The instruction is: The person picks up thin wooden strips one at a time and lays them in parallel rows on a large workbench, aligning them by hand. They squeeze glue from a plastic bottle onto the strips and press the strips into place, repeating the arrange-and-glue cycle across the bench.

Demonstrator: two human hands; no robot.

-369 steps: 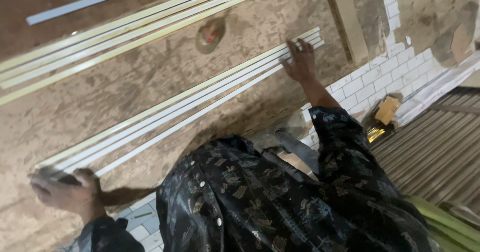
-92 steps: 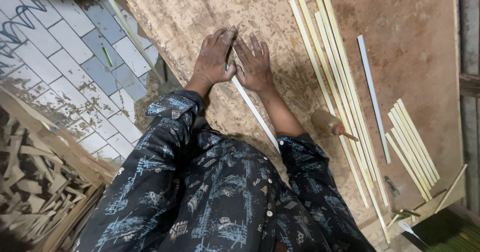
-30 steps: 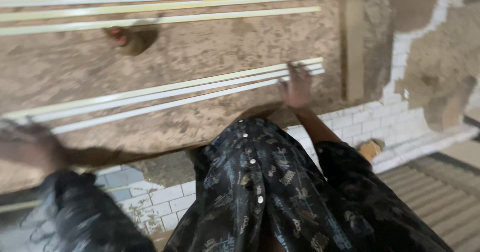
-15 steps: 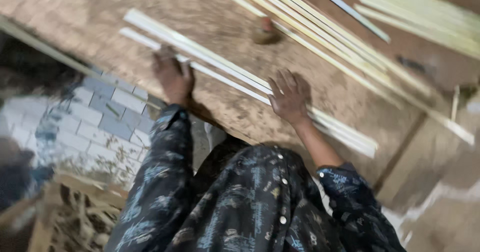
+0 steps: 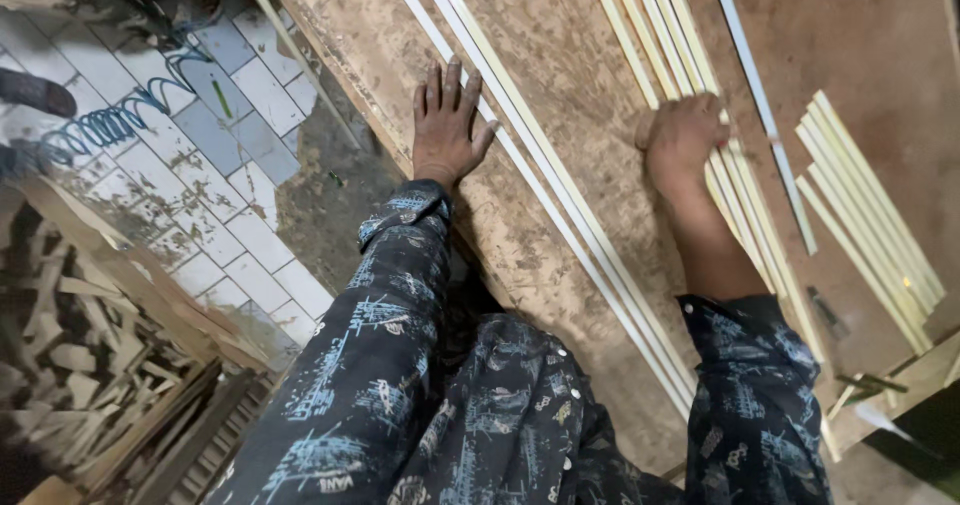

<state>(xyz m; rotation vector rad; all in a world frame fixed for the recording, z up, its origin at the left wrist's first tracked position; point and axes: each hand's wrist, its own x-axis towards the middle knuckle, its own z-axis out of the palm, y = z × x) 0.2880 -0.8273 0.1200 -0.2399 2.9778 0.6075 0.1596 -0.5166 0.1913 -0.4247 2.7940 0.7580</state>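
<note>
**Inspector:** Checking hands?

**Me:** My left hand (image 5: pixel 447 117) lies spread flat on the board (image 5: pixel 560 55), touching the near strips (image 5: pixel 560 190) at frame centre. My right hand (image 5: pixel 683 135) curls over the far bundle (image 5: pixel 655 25), centre-right. I'd press evenly and keep the edges flush.

We see the left hand (image 5: pixel 447 125) spread flat on the chipboard desk (image 5: pixel 560 55), fingertips touching the near pair of pale strips (image 5: pixel 560 200). The right hand (image 5: pixel 683 137) rests curled on the farther bundle of strips (image 5: pixel 655 30). A short stack of strips (image 5: pixel 870 220) lies well apart, beside a grey bar (image 5: pixel 760 105).
</note>
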